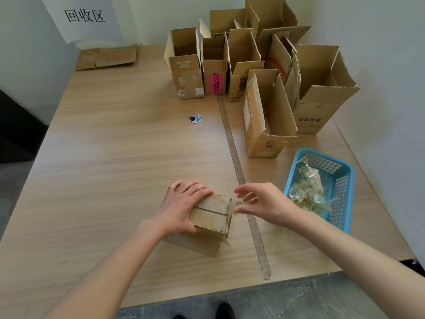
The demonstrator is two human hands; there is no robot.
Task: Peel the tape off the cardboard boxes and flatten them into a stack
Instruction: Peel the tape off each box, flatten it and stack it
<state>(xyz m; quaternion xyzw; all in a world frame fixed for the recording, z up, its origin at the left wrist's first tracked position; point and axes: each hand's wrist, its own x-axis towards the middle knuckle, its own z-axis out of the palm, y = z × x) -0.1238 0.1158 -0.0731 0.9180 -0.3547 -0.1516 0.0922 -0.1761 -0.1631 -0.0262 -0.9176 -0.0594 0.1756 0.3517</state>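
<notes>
A small taped cardboard box [208, 223] stands on the wooden table [115, 157] near its front edge. My left hand [181, 208] lies over the box's top and left side, with the thumb curled round its near edge. My right hand [259, 202] is just right of the box and pinches a strip of clear tape [233, 204] that hangs off the box's right top corner. More loose tape dangles down the right side. A flattened cardboard piece [105, 57] lies at the far left of the table.
Several open upright boxes [266, 116] crowd the table's far right. A blue plastic basket [335, 183] with crumpled tape sits right of my right hand. A seam strip [239, 171] runs down the table. A cable grommet [194, 118] is mid-table. A paper sign [84, 16] hangs on the wall.
</notes>
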